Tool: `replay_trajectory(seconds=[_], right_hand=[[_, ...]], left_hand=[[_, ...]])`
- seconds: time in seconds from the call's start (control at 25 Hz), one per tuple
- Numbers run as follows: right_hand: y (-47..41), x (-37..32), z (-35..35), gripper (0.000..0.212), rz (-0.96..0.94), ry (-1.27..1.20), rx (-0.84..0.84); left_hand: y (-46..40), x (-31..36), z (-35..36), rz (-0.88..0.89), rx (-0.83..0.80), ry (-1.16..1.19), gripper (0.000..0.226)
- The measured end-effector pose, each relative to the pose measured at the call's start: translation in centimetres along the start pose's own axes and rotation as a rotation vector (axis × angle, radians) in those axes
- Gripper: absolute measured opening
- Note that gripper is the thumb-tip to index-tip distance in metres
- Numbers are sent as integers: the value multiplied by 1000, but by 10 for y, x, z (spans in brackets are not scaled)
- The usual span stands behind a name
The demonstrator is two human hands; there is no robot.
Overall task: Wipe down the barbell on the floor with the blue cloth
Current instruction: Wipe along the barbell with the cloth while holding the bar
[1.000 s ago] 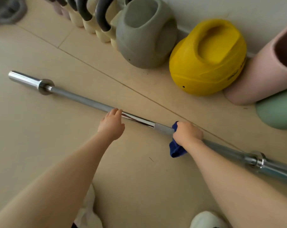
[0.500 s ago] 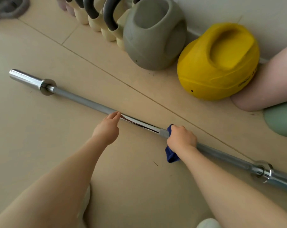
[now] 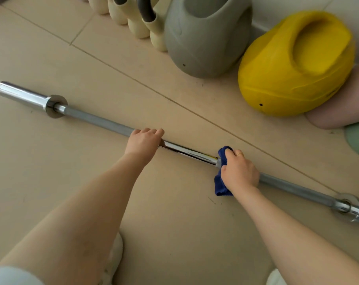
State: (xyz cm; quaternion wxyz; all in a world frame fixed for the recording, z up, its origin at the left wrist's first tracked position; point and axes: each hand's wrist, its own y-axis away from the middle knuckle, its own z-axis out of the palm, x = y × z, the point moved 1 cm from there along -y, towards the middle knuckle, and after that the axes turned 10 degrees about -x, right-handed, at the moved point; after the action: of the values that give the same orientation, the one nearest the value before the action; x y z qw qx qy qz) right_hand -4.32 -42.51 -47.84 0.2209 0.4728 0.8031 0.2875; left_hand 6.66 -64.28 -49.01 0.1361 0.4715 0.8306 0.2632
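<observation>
1. Beige floor tiles carry the barbell, lying diagonally from far left to near right.
2. Its steel shaft is matte grey with a shiny middle; the right sleeve is cut off.
3. The right hand grips the blue cloth round the shaft; the left hand curls over the bar.
4. Rounded grey kettlebell and yellow kettlebell sit far right.
</observation>
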Motion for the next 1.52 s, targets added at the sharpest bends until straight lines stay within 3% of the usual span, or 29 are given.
replay_trajectory(seconds=[0.12, 0.28, 0.44, 0.64, 0.76, 0.96, 1.12, 1.28, 1.36, 1.52], right_hand=[[-4, -10, -3, 21, 31, -17, 5], [-4, -16, -7, 26, -78, 55, -20], [-25, -8, -23, 25, 191, -93, 9], [-22, -31, -13, 33, 82, -162, 82], [-35, -25, -22, 34, 247, -182, 125], [-37, -37, -7, 38, 166, -204, 190], [-32, -9, -7, 40, 383, -334, 256], [-33, -32, 0, 45, 309, -497, 294], [-36, -23, -7, 47, 266, -465, 253], [-39, -26, -15, 40, 353, -358, 234]], left_hand=[[-6, -10, -7, 119, -37, -81, 21], [-12, -13, -12, 157, 21, 20, 22], [-25, -17, -14, 170, 92, 39, 25], [-43, -19, -19, 217, 52, 78, 36], [-54, -22, -24, 229, 6, 169, 45], [-60, -24, -30, 259, 40, 224, 29], [-60, -25, -32, 297, 42, 225, 29], [-61, -27, -34, 327, 22, 196, 25], [-66, -27, -39, 336, -16, 181, 23], [-77, -28, -46, 347, -69, 181, 23]])
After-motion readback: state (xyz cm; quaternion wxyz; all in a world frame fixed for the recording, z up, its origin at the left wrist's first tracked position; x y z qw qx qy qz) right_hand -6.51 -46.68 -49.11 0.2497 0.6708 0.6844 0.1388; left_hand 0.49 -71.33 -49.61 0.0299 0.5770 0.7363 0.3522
